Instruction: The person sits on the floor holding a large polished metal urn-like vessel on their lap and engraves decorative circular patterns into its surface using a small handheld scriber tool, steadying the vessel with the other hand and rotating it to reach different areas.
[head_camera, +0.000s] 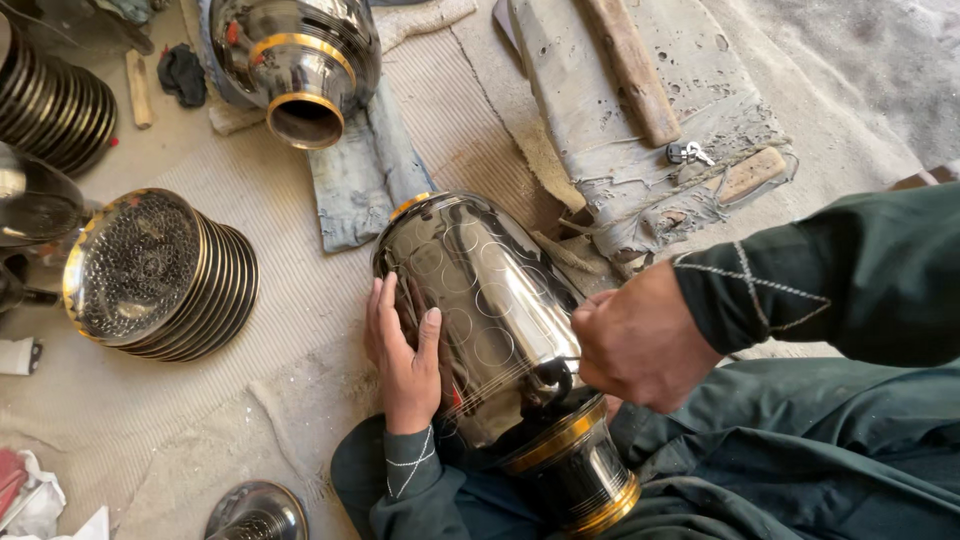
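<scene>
Head view, vessel: a polished steel vessel with gold bands lies tilted across the person's lap, its narrow banded neck toward the body and its wide end out over the floor mat.
Left hand: the left hand lies flat on the vessel's side, fingers spread and pressed to the metal, steadying rather than gripping.
Right hand: the right hand is curled tight near the vessel's shoulder, fingers closed on something small and dark against the metal; what it is, I cannot tell.
Sleeves: both arms wear dark green sleeves with pale stitching.
Second vessel: another shiny vessel with gold rings lies at the top, mouth facing the camera, partly on a grey cloth.
Stack at left: a stack of ribbed metal dishes with gold rims rests on its side, well apart from the hands.
Far left: a darker stack of rings sits at the upper corner.
Upper right: a wooden handle lies on a worn grey pad, with a small bunch of keys beside it.
</scene>
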